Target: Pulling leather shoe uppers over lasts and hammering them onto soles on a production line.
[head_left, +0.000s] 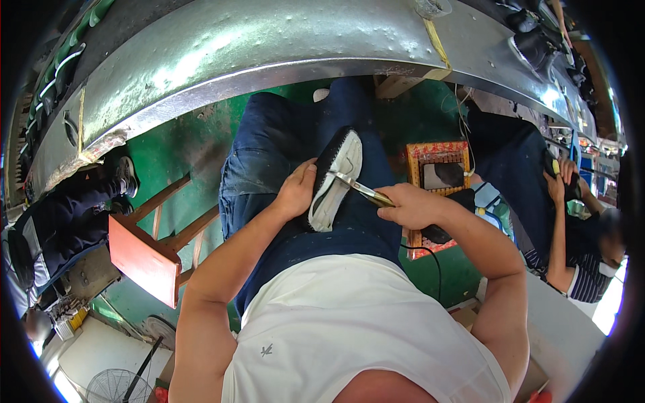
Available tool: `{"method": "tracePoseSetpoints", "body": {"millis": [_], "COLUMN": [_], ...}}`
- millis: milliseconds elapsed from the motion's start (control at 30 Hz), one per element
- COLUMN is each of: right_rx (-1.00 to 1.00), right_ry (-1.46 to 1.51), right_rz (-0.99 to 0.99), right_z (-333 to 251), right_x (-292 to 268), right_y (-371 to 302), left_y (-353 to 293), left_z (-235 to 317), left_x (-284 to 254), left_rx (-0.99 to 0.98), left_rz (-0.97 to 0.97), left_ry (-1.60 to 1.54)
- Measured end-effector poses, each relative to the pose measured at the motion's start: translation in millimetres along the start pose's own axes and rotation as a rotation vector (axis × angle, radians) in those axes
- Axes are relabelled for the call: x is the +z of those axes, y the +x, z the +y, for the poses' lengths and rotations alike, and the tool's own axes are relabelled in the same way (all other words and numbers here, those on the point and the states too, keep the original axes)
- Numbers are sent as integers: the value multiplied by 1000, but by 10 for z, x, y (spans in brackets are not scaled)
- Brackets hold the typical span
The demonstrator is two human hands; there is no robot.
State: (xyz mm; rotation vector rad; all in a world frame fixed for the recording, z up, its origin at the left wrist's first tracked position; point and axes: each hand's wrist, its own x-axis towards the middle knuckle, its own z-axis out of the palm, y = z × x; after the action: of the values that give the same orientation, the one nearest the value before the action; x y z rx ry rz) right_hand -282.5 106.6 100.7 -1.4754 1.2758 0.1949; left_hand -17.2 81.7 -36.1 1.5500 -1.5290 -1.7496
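A shoe [347, 156] with a black edge and a whitish, creased face turned up rests slantwise over my thighs. My left hand [296, 193] is closed on its black left side, with the thumb along the edge. In my right hand [411, 205] are metal pliers [366, 191], gripped by their handles. Their jaws touch the whitish face of the shoe near its middle. Whether the jaws pinch any material is too small to tell.
A dented metal bench [269, 40] curves across in front of me. On my left stands a stool with a reddish seat [143, 257]. A red-and-yellow box [414, 164] is by my right leg. Co-workers sit at both sides; the right one's hands [563, 181] hold a dark item.
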Motion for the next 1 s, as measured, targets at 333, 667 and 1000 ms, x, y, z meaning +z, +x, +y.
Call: {"method": "tracePoseSetpoints", "body": {"millis": [333,667,1000], "right_rx": [419,-326,-397], "right_ry": [381,-362,-279], "right_rz": [-575,-97,166], "right_z": [47,714,942], "right_x": [-365,-445,-115], "right_y": [336,885,718], "left_y": [-60,130,252], "left_z": [-22,15,279], "left_x": [14,-221,-224], "left_rx": [204,99,48], "left_rz": [-10,-238,-378], "left_ry": [305,214,236]}}
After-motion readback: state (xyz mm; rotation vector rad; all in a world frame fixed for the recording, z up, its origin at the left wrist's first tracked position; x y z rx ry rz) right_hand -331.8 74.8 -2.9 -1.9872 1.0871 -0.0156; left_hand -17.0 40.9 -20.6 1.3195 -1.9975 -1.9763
